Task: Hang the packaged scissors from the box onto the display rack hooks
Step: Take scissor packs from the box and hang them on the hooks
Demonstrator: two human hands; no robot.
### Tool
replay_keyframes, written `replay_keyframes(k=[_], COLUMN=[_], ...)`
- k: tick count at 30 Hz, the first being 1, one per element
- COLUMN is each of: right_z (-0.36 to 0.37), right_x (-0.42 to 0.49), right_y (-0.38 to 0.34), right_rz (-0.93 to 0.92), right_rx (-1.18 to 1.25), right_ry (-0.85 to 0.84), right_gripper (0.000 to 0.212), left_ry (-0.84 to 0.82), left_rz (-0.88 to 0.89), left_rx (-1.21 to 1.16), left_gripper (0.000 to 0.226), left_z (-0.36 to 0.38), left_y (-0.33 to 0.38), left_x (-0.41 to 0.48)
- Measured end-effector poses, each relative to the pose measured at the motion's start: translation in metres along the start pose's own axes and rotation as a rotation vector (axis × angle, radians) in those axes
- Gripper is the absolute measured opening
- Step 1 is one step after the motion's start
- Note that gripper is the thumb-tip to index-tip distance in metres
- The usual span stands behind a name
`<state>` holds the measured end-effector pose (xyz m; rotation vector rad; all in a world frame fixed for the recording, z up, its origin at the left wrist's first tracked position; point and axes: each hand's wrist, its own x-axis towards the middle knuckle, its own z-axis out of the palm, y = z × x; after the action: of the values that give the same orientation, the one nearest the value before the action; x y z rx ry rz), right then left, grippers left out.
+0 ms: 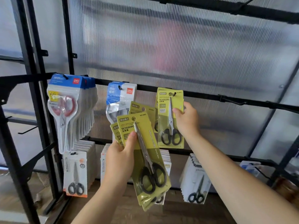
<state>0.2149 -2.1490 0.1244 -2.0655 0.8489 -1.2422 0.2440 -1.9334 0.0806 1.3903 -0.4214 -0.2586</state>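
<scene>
Yellow-green carded scissors fill both hands. The left hand (pixel 119 160) grips a fanned stack (pixel 142 143) below the black crossbar (pixel 202 95). The right hand (pixel 186 120) pinches the edge of one pack (pixel 163 123), whose hole sits on a hook (pixel 172 94) of that crossbar. Further left along the crossbar hang blue-topped deli scissors packs (pixel 68 101). The stack partly covers a second bunch (pixel 119 97). White-carded scissors (pixel 75 172) hang beneath the crossbar.

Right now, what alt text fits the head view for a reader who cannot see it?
A person's right hand holds a yellow-green scissors pack whose hole sits on a rack hook, while the left hand grips a fan of matching packs. Blue-topped scissors packs hang nearby.
</scene>
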Motion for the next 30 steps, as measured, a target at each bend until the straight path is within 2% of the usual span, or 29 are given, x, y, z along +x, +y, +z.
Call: replay_keyframes(k=[2,6,8,12,16,19,21,23,24,27,28,30], right_z=[0.009,0.017,0.018,0.015,-0.001,-0.011,-0.013,-0.012,-0.011,-0.011,-0.011,-0.009], right_x=[0.01,0.018,0.021,0.018,-0.02,-0.063,-0.085,-0.096,-0.097,-0.093,-0.091,-0.086], right_y=[0.006,0.014,0.017,0.013,-0.002,-0.021,-0.028,-0.032,-0.033,-0.036,-0.036,-0.033], right_rz=[-0.017,-0.071,-0.068,-0.002,-0.035,-0.066,-0.023,-0.009,-0.005,0.012,0.022,0.066], right_rx=[-0.108,-0.313,-0.36,-0.377,-0.261,0.02,0.085,0.061,0.05,0.108,0.141,0.224], right_ry=[0.033,0.042,0.006,-0.055,-0.041,-0.276,-0.49,-0.579,-0.584,-0.567,-0.549,-0.487], right_gripper=[0.016,0.03,0.035,0.041,0.04,0.035,0.062,0.088,0.087,0.049,0.042,0.041], left_ry=[-0.009,-0.011,-0.019,-0.021,-0.026,-0.03,-0.019,-0.008,-0.006,-0.013,-0.022,-0.053], left_rz=[-0.007,-0.016,-0.02,-0.046,-0.044,-0.024,-0.012,-0.008,-0.005,0.04,0.048,0.042], left_rx=[-0.021,-0.037,-0.03,-0.037,-0.034,-0.021,-0.021,-0.03,-0.039,-0.046,-0.051,-0.059], left_gripper=[0.051,0.035,0.034,0.047,0.037,0.04,0.039,0.033,0.031,0.036,0.036,0.032], left_z=[0.002,0.005,0.006,0.007,0.007,0.008,0.008,0.008,0.007,0.008,0.007,0.006], left_y=[0.0,0.003,0.002,0.0,0.001,0.0,0.0,-0.001,-0.001,-0.003,-0.004,-0.003], left_x=[-0.001,-0.004,-0.005,-0.005,-0.006,-0.005,-0.004,-0.003,-0.003,-0.003,-0.003,-0.002])
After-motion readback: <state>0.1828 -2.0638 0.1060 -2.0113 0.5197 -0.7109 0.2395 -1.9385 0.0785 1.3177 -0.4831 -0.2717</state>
